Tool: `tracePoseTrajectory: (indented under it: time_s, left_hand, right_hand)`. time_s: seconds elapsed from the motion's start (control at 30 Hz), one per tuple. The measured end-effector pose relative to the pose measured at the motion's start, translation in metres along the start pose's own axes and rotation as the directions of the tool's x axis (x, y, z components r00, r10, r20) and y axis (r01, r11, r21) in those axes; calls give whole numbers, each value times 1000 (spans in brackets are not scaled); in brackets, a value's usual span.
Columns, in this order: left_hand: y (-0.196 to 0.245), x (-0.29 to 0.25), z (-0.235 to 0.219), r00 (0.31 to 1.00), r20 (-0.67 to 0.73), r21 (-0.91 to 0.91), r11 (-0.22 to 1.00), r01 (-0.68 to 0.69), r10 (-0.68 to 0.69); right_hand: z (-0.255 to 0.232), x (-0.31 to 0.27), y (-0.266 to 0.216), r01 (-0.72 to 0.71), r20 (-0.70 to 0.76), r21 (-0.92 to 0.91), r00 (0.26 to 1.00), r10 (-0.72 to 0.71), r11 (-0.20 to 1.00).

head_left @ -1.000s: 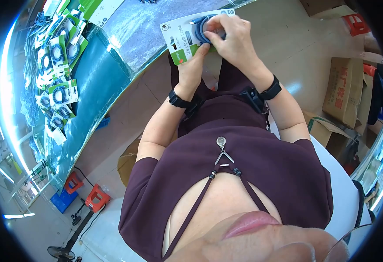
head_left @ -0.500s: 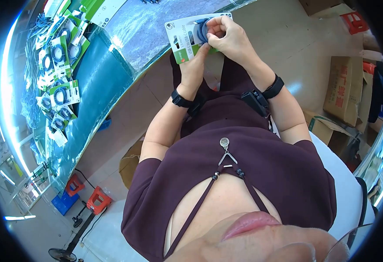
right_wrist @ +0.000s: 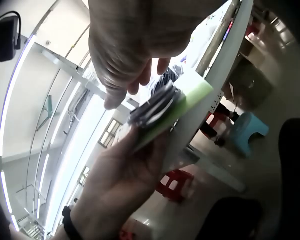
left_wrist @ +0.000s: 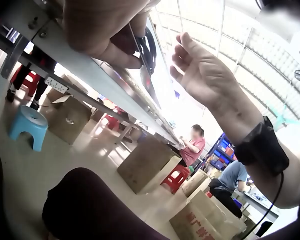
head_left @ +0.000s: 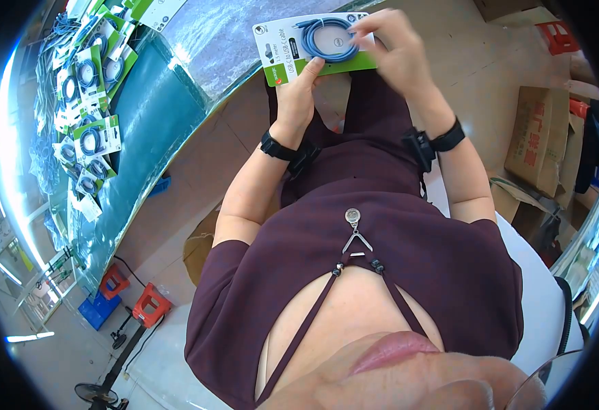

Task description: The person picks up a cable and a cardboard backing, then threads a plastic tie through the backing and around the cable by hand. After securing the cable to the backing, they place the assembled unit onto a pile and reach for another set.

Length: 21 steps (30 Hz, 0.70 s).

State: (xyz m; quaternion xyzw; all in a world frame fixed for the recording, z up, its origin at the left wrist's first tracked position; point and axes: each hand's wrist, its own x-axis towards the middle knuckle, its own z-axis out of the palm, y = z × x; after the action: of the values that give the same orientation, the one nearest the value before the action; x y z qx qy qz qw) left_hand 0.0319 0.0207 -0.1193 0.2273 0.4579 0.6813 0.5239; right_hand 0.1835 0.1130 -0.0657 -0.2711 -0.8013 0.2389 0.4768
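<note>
My left hand [head_left: 296, 102] grips the lower edge of a white and green retail card [head_left: 279, 58], its thumb on the front. The print on the card reads USB-C to USB-C cable. A coiled blue cable [head_left: 332, 59] lies against the card's face, with a tie across the top of the loop. My right hand [head_left: 400, 58], a little blurred, is at the card's right end, fingers loosely bent and overlapping the coil's edge. The left wrist view shows the right hand [left_wrist: 207, 75] apart from the card. In the right wrist view it hovers above the coil [right_wrist: 157, 105].
On the green-covered table [head_left: 156, 113] to the left lies a pile of carded blue cables [head_left: 89, 140]. Cardboard boxes [head_left: 538, 137] stand on the floor at right. Red stools [head_left: 152, 307] are at lower left. A seated person [left_wrist: 194, 145] shows in the left wrist view.
The right hand has come off the coil and moved right, so the whole loop shows. The card has turned more toward the head camera. The left hand keeps its grip.
</note>
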Motion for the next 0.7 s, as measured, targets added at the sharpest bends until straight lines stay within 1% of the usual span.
tracePoseTrajectory:
  time_s: [0.03, 0.07, 0.13, 0.2, 0.27, 0.3, 0.33, 0.4, 0.43, 0.47, 0.5, 0.57, 0.6, 0.63, 0.67, 0.7]
  left_hand:
    - [1, -1, 3, 1000, 5, 0, 1000, 5, -5]
    - [3, -2, 6, 999, 23, -39, 999, 26, -25]
    - [8, -5, 10, 997, 49, -119, 991, 62, -57]
    - [4, -10, 3, 997, 24, -110, 991, 70, -67]
    - [4, -3, -1, 997, 5, -91, 993, 77, -77]
    - [6, 3, 1, 998, 26, -95, 994, 62, -59]
    - [9, 4, 1, 1000, 16, -73, 997, 16, -15]
    - [15, 5, 1, 997, -12, -31, 997, -73, 73]
    - [19, 6, 1, 997, -9, -38, 996, -79, 79]
    - [24, 6, 0, 998, -15, -34, 997, -69, 69]
    - [29, 6, -1, 998, -21, -29, 998, -59, 58]
    - [35, 6, -4, 998, -18, -27, 998, -54, 53]
    - [35, 5, -8, 998, -25, -1, 999, -55, 55]
    - [33, 5, -11, 998, -33, 25, 998, -55, 56]
    - [33, 5, -13, 997, -45, 51, 997, -53, 56]
    - [34, 5, -14, 997, -46, 47, 997, -55, 57]
  right_hand:
    - [0, -2, -3, 139, 96, -59, 986, -133, 989]
    - [3, -6, -1, 138, 92, -66, 987, -132, 988]
    - [14, -18, 9, 134, 102, -136, 987, -120, 982]
    - [23, -25, 10, 141, 109, -167, 986, -124, 976]
    - [25, -23, -3, 145, 123, -200, 985, -122, 969]
    - [23, -17, -3, 149, 128, -223, 984, -122, 963]
    - [19, -9, 2, 159, 122, -236, 984, -133, 959]
    - [12, 11, 19, 146, -6, -56, 989, -146, 988]
    - [8, 20, 28, 144, -64, 40, 988, -141, 989]
    - [2, 33, 36, -30, -102, 39, 994, 34, 999]
    - [-3, 46, 46, -204, -141, 46, 968, 208, 978]
    - [-16, 67, 87, -332, -127, -63, 938, 322, 941]
    - [-21, 74, 101, -326, -130, -68, 940, 315, 943]
    - [-25, 79, 115, -301, -82, -268, 954, 290, 915]
    - [-27, 81, 124, -258, -28, -455, 961, 276, 853]
    - [-26, 80, 131, -197, 28, -621, 962, 273, 759]
